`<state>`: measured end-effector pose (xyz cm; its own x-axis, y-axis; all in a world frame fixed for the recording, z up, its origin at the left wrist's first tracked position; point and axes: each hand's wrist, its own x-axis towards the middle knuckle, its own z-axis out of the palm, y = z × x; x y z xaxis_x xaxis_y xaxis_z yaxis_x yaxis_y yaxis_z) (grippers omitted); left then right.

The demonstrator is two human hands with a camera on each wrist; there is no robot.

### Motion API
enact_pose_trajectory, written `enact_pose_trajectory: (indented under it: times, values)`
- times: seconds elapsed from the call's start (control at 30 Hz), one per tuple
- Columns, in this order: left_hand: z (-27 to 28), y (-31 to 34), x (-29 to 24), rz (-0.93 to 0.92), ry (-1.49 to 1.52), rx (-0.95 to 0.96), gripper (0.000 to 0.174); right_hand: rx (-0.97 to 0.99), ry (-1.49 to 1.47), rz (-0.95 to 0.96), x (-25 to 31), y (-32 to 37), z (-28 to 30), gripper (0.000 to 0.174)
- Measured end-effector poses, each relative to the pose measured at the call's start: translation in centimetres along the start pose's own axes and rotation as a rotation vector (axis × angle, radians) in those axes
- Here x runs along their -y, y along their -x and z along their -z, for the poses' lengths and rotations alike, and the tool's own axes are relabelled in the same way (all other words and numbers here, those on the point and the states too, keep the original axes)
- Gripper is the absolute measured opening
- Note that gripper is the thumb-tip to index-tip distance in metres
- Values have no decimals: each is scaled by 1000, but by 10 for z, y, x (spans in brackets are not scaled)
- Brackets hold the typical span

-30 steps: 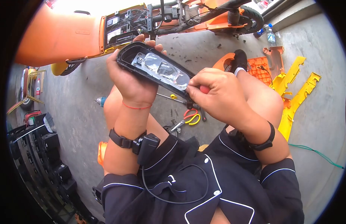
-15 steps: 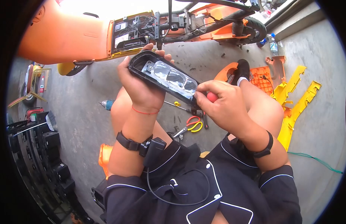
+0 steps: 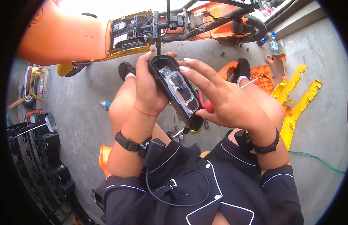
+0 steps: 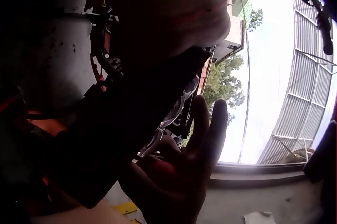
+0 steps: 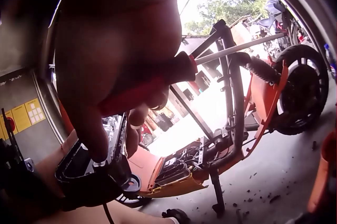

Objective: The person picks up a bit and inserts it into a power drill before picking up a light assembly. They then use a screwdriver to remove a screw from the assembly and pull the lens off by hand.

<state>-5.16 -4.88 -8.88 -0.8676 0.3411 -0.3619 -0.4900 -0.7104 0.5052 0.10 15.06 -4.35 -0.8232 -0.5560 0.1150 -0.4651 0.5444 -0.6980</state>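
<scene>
My left hand [image 3: 149, 88] grips a long black lamp housing [image 3: 162, 80] from its left side, thumb along the far end. Its open face is tilted up, showing a clear lens piece [image 3: 181, 92] with shiny rounded sections inside. A red-handled screwdriver [image 3: 209, 106] is tucked in my right hand [image 3: 232, 99], its shaft [image 5: 237, 50] pointing away past the back of the hand. That hand's thumb touches the near end of the lens piece, while the other fingers stretch over the housing's right edge. In the left wrist view the housing is mostly dark.
Beyond my hands stands a partly stripped orange scooter [image 3: 69, 35] with exposed wiring. Yellow panels [image 3: 299, 101] and an orange grid panel [image 3: 262, 77] lie on the floor at right. A drill [image 3: 105, 105] lies by my left knee; scissors [image 3: 178, 133] show partly below the housing.
The housing has turned steeper, its near end swinging down toward me. My right hand's fingers have spread from a pinch at the lens end to reach along the housing's right side.
</scene>
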Motion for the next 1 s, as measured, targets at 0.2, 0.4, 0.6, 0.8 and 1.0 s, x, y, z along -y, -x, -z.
enact_pose_trajectory:
  times: [0.2,0.4,0.6,0.8,1.0]
  values:
    - [-3,-1,6,128,-38,8,57,61,10,73,-4,-1,-4,100]
    - [-3,-1,6,168,-65,28,59,59,27,74,-2,-2,-2,98]
    - [-1,-1,6,150,-134,20,59,66,-51,56,-4,-1,-3,98]
    - [-2,0,8,142,-138,28,60,13,-43,109,-8,1,-9,94]
    - [-4,-1,8,128,-199,-12,58,47,-79,51,-3,2,-3,92]
